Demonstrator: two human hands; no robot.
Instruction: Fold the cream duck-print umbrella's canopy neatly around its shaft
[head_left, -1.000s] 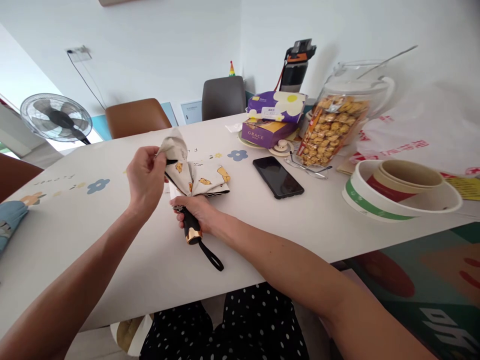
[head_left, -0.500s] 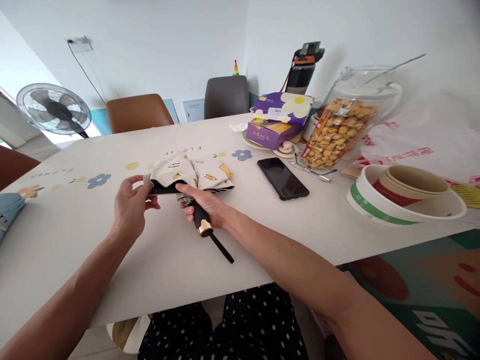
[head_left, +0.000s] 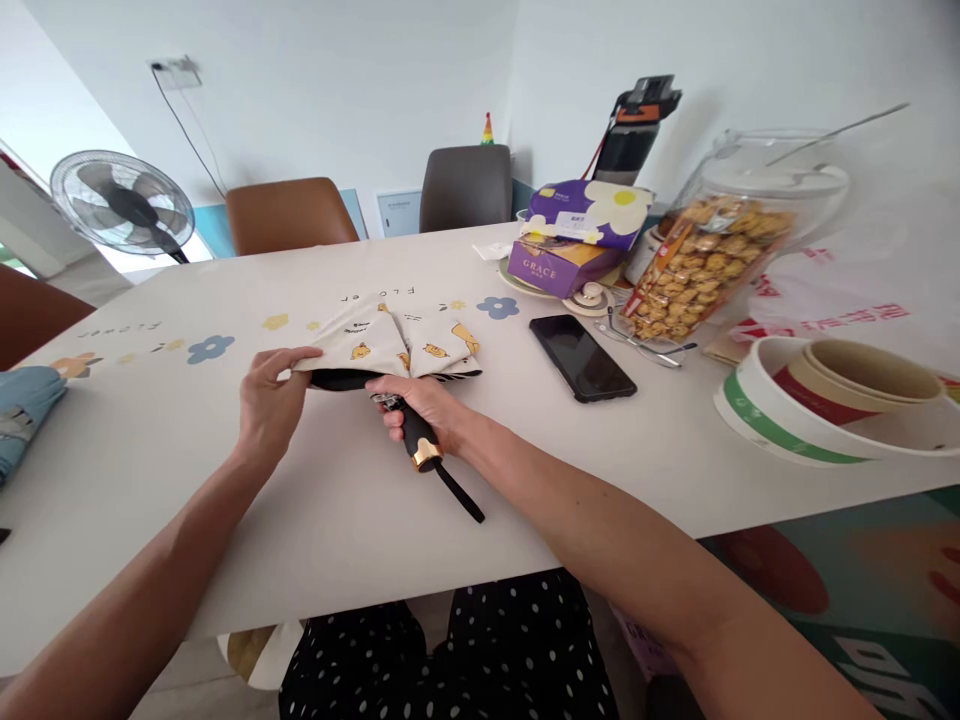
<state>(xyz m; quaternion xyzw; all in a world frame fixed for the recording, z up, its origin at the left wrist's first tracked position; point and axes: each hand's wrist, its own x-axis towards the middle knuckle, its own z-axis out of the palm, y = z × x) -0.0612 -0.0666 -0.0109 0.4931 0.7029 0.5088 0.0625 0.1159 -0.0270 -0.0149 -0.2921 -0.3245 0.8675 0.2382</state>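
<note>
A folding umbrella (head_left: 382,345) lies over the white table, its cream canopy printed with small yellow figures and dark inside. My right hand (head_left: 424,405) is wrapped round the top of its black handle (head_left: 421,440), which has a gold band and a black wrist strap. At the canopy's left edge, my left hand (head_left: 277,385) pinches the fabric between thumb and fingers. The canopy is folded down but loose, spread out to both sides of the shaft. Part of the shaft is hidden under the fabric and my right hand.
Right of the umbrella lies a black phone (head_left: 583,357), with glasses (head_left: 649,343) beside it. Farther right stand a snack jar (head_left: 705,260) and nested paper bowls (head_left: 787,420). Purple packs (head_left: 562,265) sit behind. A blue bundle (head_left: 26,410) rests at the left edge.
The left edge of the canopy is pulled straighter, and my left fingers have shifted on it. My right hand keeps its grip on the handle. The view has turned slightly left.
</note>
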